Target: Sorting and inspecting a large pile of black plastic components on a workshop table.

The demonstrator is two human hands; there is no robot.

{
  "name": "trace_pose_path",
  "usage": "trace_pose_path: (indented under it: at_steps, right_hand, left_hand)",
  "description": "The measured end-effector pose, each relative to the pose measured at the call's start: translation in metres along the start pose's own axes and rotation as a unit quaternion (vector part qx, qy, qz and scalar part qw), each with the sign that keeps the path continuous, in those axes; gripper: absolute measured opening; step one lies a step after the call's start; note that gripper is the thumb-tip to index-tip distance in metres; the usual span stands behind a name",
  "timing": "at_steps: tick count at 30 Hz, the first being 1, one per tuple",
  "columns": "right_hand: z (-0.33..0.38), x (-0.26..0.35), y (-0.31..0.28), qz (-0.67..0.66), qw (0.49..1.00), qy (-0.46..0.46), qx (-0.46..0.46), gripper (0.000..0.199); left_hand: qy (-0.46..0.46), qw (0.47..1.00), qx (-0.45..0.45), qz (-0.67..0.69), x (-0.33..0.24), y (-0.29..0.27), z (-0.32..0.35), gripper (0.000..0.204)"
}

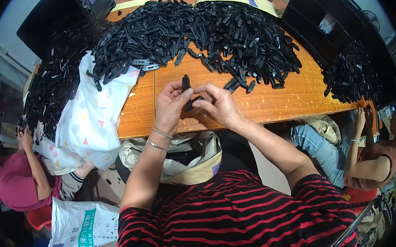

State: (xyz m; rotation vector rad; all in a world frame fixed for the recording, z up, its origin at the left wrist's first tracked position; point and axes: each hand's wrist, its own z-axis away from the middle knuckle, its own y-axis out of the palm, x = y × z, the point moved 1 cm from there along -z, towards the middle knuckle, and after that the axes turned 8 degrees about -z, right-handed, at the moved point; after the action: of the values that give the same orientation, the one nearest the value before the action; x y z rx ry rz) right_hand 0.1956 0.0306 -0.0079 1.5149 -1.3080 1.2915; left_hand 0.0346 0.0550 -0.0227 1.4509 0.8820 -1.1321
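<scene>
Over the near edge of the table, my left hand pinches a small black plastic piece that stands upright between thumb and fingers. Close beside it, my right hand has thumb and forefinger closed on a second black plastic piece. The two pieces are very near each other; whether they touch I cannot tell. Beyond my hands lies a large heap of similar long black plastic pieces, with more spread to the right. A few grey-blue pieces rest at the heap's near edge.
An open woven sack sits at my lap below the wooden table. A patterned white plastic sheet hangs over the table's left side. Black screen-like panels stand at the back right. One person works at left, another at right.
</scene>
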Motion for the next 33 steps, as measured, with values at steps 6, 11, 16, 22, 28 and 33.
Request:
trace_pose_path:
  at_steps: [6,11,16,22,28,33]
  right_hand:
    - [-0.002,0.0,-0.003,0.128,0.988,-0.061,0.057,0.022]
    - [-0.01,0.002,-0.009,-0.133,0.989,0.03,-0.053,0.018]
    - [-0.006,0.003,0.0,-0.016,0.999,0.034,-0.033,0.022]
    - [-0.005,-0.001,-0.004,0.152,0.981,-0.11,-0.04,0.024]
    - [-0.007,0.008,0.001,0.094,0.989,-0.082,-0.085,0.022]
    - [-0.007,0.003,0.005,0.139,0.987,-0.057,-0.052,0.022]
  left_hand:
    - [-0.041,0.999,-0.016,-0.012,-0.001,-0.008,0.005,0.02]
    - [-0.061,0.997,-0.038,0.036,-0.006,0.001,0.013,0.022]
    - [-0.054,0.998,0.016,0.036,-0.001,0.002,0.016,0.029]
    - [-0.038,0.999,-0.036,0.0,0.002,-0.003,0.016,0.026]
    - [-0.044,0.998,-0.037,-0.023,-0.004,0.0,0.02,0.024]
    - [-0.007,0.999,-0.043,-0.019,0.0,0.0,0.02,0.024]
